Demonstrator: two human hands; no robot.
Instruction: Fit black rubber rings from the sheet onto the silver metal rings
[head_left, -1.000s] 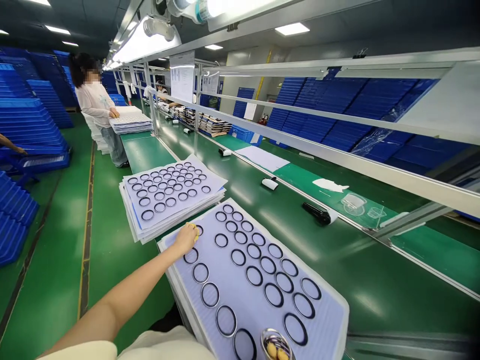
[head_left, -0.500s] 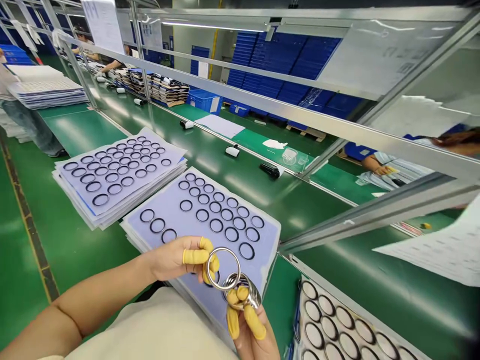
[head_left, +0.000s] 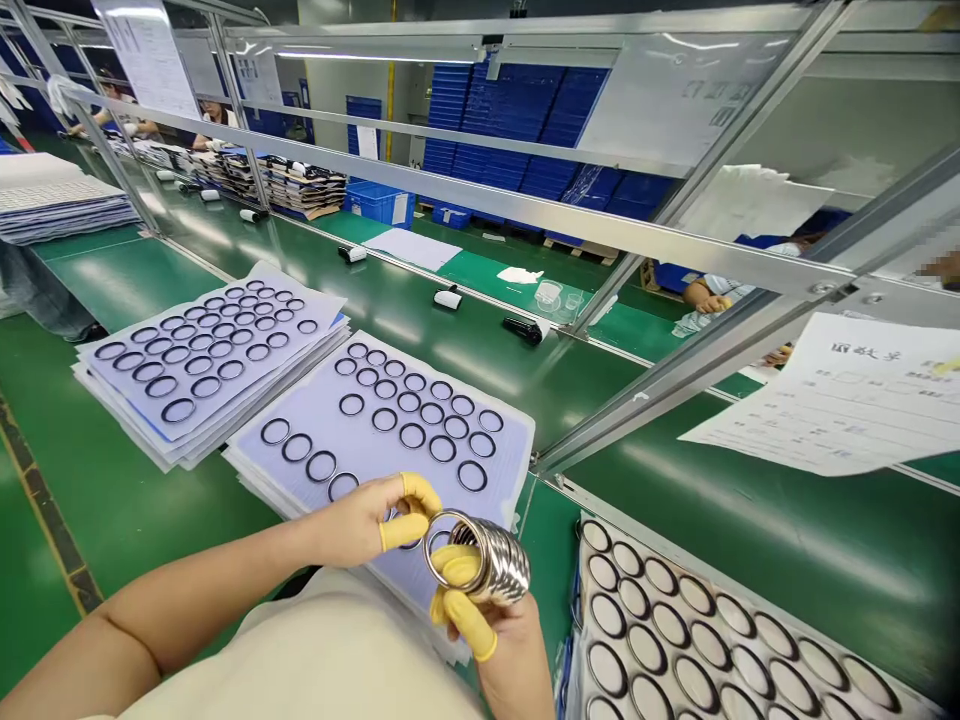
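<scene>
Metal rings [head_left: 484,560] lie stacked along a slanting axis in my curled right fingers [head_left: 466,625] at lower center, with my left hand [head_left: 352,530] just beside them, its fingers pinched narrow, holding what I cannot tell.

**Yellow finger cots on both hands**

The person wears a loose top [head_left: 300,650] of cream colour, made from a soft and matt cloth. From this camera only the front part of it can be seen, and the edge of the short sleeve is hard to tell. The left forearm [head_left: 187,595] is bare, and the right forearm [head_left: 525,680] is bare too. On the left hand [head_left: 360,525] there are yellow rubber finger cots [head_left: 403,533], on at least two fingers. They are smooth and have a rounded tip. The right hand [head_left: 499,640] wears the same kind of cots [head_left: 466,625], also on at least two fingers.
</scene>
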